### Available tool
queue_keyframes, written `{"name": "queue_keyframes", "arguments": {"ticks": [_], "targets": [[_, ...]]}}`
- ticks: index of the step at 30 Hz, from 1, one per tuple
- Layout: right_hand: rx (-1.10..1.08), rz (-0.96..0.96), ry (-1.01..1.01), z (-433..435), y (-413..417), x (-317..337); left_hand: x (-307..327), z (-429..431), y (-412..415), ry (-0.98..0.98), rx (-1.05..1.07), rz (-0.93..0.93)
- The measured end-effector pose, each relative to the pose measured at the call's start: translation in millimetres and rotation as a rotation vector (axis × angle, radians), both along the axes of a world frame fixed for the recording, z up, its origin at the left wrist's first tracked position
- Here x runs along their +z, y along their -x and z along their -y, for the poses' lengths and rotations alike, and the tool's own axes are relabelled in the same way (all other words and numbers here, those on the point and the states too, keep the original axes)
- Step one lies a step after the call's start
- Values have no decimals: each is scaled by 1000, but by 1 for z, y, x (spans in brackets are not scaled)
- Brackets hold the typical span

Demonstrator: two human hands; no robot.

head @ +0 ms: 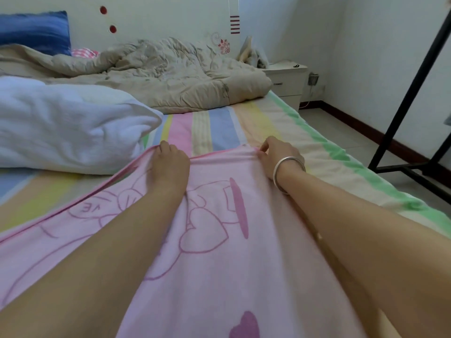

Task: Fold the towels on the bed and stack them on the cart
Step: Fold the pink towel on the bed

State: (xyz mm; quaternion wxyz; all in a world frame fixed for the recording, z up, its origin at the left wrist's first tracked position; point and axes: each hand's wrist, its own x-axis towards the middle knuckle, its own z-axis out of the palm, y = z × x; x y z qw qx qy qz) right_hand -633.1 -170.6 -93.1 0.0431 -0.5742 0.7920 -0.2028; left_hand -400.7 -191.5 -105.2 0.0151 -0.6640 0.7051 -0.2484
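Both grips, left hand (170,164) and right hand (277,154), pinch the far hem of the pink towel (219,252), fingers curled over its edge. From the grips, its long axis runs back toward the person, flat on the bed (214,128). The hands are equally near. The towel's near end is cut off, and no cart shows.

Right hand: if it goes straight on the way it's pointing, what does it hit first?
The right hand, pinching the pink towel, points up along the striped sheet. That lies flat, so the crumpled beige quilt is probably met first; depth is unclear.
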Motion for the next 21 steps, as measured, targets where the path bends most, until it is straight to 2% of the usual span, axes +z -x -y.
{"name": "queue_keyframes", "arguments": {"ticks": [3, 6, 8, 10, 13, 15, 17, 21], "targets": [[25, -92, -88, -5, -8, -6, -8, 0, -9, -159, -55, -148], [65, -71, -125, -28, -8, 0, -5, -14, -11, -277, -129, -295], [189, -191, -136, -57, -17, 10, -2, -32, -8, -180, -203, -288], [385, -320, -184, -102, -37, 15, -5, -60, -5, -119, -327, -394], [619, -343, -376, -193, -63, 10, -5, -119, -7, -265, -423, -637], [680, -317, -415, -256, -69, 1, -2, -160, -18, -443, -455, -560], [662, -338, -294, -311, -62, -5, 3, -209, -32, -556, -499, -448], [663, -360, -246, -418, -45, -21, -8, -336, -63, -400, -679, -262]]}}
